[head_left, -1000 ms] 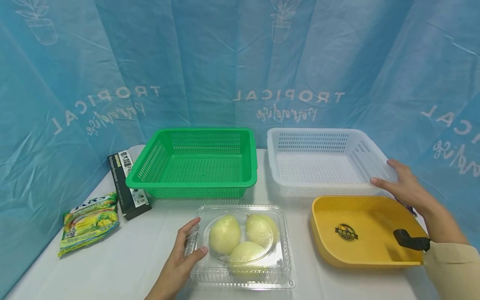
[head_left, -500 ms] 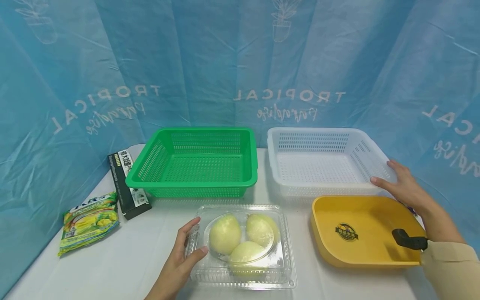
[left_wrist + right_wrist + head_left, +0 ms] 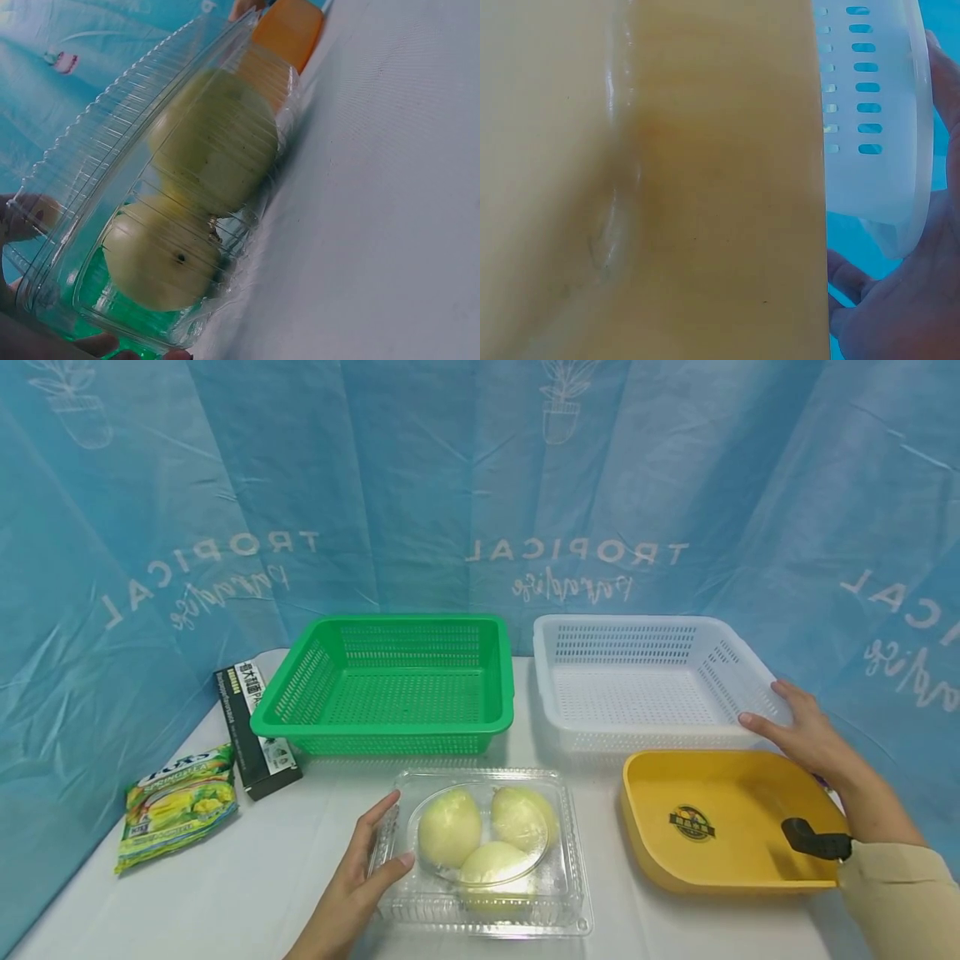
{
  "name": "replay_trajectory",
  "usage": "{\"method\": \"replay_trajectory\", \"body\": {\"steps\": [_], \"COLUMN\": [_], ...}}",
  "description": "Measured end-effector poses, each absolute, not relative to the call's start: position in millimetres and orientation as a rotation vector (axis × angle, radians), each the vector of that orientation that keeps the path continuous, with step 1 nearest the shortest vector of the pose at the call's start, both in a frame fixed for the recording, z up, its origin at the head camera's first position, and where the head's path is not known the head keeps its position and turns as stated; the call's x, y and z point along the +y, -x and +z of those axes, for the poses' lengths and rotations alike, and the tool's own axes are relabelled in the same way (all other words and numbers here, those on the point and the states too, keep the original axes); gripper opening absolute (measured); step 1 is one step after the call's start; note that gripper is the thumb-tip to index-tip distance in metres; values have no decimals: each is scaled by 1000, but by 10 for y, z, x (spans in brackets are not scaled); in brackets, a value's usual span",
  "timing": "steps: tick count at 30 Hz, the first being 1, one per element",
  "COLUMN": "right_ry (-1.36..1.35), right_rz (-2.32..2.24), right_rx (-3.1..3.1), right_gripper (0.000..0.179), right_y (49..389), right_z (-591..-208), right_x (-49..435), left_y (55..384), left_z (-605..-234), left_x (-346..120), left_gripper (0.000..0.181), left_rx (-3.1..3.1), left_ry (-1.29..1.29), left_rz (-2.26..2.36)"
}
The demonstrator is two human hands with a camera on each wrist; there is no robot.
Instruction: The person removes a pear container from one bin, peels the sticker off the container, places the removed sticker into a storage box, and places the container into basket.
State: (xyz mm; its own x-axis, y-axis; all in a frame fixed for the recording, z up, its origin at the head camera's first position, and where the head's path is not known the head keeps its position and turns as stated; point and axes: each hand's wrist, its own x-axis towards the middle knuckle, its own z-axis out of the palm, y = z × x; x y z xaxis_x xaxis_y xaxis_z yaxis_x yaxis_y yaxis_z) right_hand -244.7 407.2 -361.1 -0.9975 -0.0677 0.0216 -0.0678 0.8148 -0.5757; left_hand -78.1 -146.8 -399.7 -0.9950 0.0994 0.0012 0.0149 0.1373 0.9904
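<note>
**Both hands on containers: left on the clear box, right on the white basket**

Left hand (image 3: 352, 881): fingers curled round the left end of the clear clamshell box (image 3: 427, 910), thumb on the lid edge. Box is lidded, sitting on the white-covered worktop (image 3: 300, 868), front and centre. Three pale yellow-green fruits (image 3: 450, 828) inside, visible through the lid.

Right hand (image 3: 813, 743): fingers gripping the near right corner of the white basket (image 3: 637, 728), thumb at the rim, others along the outside wall. Right forearm passes over the right end of the yellow tray (image 3: 735, 793), which sits just in front of that basket.

Rest: green basket (image 3: 390, 728) left of the white one, gap between. Black box (image 3: 258, 747) lies angled beside its left side; yellow-green bag (image 3: 180, 808) further left, near it. Blue curtain (image 3: 420, 485) behind, mirrored lettering.
</note>
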Motion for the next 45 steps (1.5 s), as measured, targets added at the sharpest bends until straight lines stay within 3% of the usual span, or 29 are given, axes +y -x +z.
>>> {"method": "replay_trajectory", "body": {"steps": [21,45], "right_ry": [-110,-133], "right_rz": [943,962], "right_rx": [-2978,-2954], "right_gripper": [90,90], "right_y": [2451,2466], "right_z": [-3632,-3635], "right_x": [4091,4064], "left_y": [736,759], "left_z": [-3906,-3764], "left_x": [-1385,-1362], "left_gripper": [65,54], "left_rx": [2385,2182], "left_ry": [-224,-42], "left_rz": [2041,2162]}}
